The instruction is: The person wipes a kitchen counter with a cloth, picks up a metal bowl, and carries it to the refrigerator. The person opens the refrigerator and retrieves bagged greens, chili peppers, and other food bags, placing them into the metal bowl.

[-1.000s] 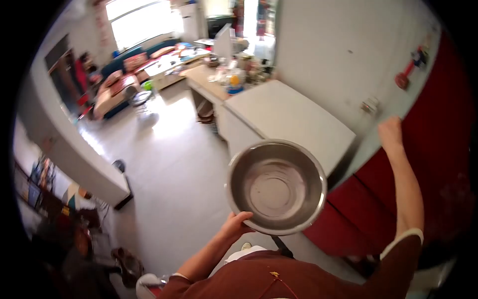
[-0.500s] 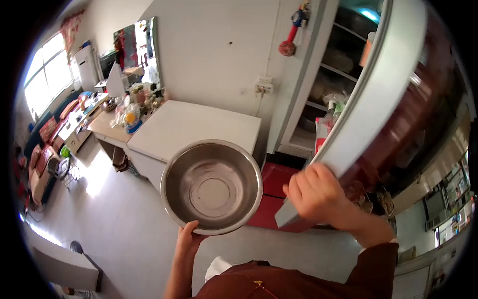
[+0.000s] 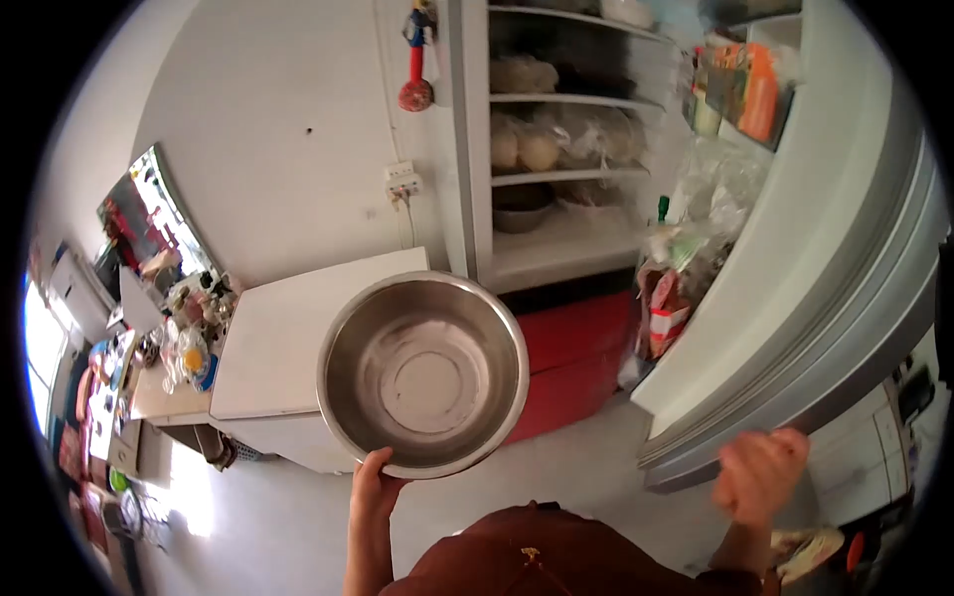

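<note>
My left hand (image 3: 374,489) grips the near rim of a steel basin (image 3: 432,382), thumb over the edge. The basin is tilted toward me and holds nothing. My right hand (image 3: 760,475) is in the air beside the lower edge of the opened fridge door (image 3: 845,268), apart from it as far as I can see. It is blurred, its fingers look curled in, and no object shows in it. Beyond the basin stands the open fridge; its shelves (image 3: 571,181) hold bagged food (image 3: 566,139) and a dark bowl (image 3: 522,207).
A white chest-like cabinet (image 3: 308,328) stands behind the basin, left of the fridge. Bottles and bags (image 3: 189,333) crowd a desk further left. Door racks hold an orange package (image 3: 760,91) and plastic bags (image 3: 720,189). Red drawer fronts (image 3: 571,358) lie below the fridge compartment.
The fridge door has swung wider, showing the shelves. My right hand has let go of its edge and moved right and down. The view has turned right; my left hand still holds the basin.
</note>
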`<state>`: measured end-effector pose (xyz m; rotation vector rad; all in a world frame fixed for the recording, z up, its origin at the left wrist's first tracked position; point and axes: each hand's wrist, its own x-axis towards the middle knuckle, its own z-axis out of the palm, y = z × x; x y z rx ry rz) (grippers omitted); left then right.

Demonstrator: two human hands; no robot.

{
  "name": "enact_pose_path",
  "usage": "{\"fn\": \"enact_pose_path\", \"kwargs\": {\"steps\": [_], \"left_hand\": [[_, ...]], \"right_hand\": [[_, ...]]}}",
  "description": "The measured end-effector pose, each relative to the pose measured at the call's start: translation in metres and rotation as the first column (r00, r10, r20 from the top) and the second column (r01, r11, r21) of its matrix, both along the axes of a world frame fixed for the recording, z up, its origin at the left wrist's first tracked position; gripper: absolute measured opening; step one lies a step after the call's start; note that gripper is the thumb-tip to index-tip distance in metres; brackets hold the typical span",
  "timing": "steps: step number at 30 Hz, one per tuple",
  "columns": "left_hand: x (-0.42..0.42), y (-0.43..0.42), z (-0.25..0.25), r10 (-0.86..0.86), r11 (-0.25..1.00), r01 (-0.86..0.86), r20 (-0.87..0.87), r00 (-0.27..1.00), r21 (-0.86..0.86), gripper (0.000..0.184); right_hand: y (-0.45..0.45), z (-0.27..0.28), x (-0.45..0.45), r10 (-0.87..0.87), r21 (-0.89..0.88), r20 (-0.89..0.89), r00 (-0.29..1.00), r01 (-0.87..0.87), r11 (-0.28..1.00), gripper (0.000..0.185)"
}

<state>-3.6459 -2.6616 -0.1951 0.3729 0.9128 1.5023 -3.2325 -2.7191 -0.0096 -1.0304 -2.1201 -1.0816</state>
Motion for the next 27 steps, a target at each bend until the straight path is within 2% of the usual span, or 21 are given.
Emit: {"fn": "enact_pose_path", "kwargs": {"steps": [2, 4, 5, 7, 10, 13, 15, 17, 18, 20, 23, 27], "left_hand": [[-0.014, 0.004, 0.0, -0.073, 0.997, 0.073, -0.003, 0.997, -0.031, 0.039], [-0.023, 0.008, -0.002, -0.14, 0.989, 0.139, 0.0, 0.99, -0.053, 0.04], [-0.026, 0.01, -0.004, -0.146, 0.988, 0.145, -0.023, 0.989, -0.056, 0.041], [-0.028, 0.011, -0.001, -0.171, 0.984, 0.168, -0.047, 0.984, -0.066, 0.042], [-0.031, 0.013, -0.003, -0.21, 0.976, 0.206, -0.069, 0.975, -0.07, 0.043], [-0.032, 0.013, -0.005, -0.202, 0.973, 0.199, -0.014, 0.979, -0.117, 0.046], [-0.035, 0.011, -0.011, -0.214, 0.973, 0.212, -0.017, 0.977, -0.089, 0.046], [-0.035, 0.009, -0.014, -0.222, 0.974, 0.22, -0.026, 0.975, -0.061, 0.045], [-0.034, 0.008, -0.014, -0.227, 0.972, 0.225, -0.03, 0.973, -0.065, 0.045], [-0.031, 0.009, -0.009, -0.226, 0.972, 0.223, -0.032, 0.974, -0.076, 0.045], [-0.021, 0.011, 0.0, -0.156, 0.984, 0.152, -0.036, 0.987, -0.092, 0.045], [-0.017, 0.014, -0.005, -0.092, 0.991, 0.09, -0.017, 0.996, -0.1, 0.044]], "right_hand": [[-0.013, -0.009, 0.011, -0.206, 0.069, -0.049, 0.977, 0.209, 0.975, 0.015], [-0.007, -0.016, 0.017, -0.227, 0.285, -0.201, 0.953, 0.279, 0.917, 0.016], [-0.005, -0.014, 0.016, -0.25, 0.271, -0.207, 0.946, 0.301, 0.914, 0.016], [-0.004, -0.006, 0.015, -0.475, 0.324, -0.34, 0.812, 0.575, 0.751, 0.017], [-0.008, -0.004, 0.027, -0.574, 0.259, -0.394, 0.718, 0.686, 0.68, 0.019], [-0.014, -0.006, 0.025, -0.537, 0.24, -0.488, 0.688, 0.697, 0.676, 0.018], [-0.013, -0.011, 0.021, -0.513, 0.238, -0.532, 0.673, 0.701, 0.673, 0.018], [-0.007, -0.016, 0.008, -0.305, 0.287, -0.486, 0.819, 0.479, 0.83, 0.016], [0.0, -0.017, 0.002, -0.301, 0.289, -0.484, 0.821, 0.475, 0.831, 0.016], [0.027, -0.014, -0.013, -0.2, 0.163, -0.452, 0.869, 0.301, 0.94, 0.014], [0.078, -0.024, -0.018, -0.085, 0.016, -0.518, 0.851, 0.109, 0.994, 0.016], [0.156, -0.049, -0.02, -0.033, -0.169, -0.555, 0.831, -0.074, 0.983, 0.017]]}}
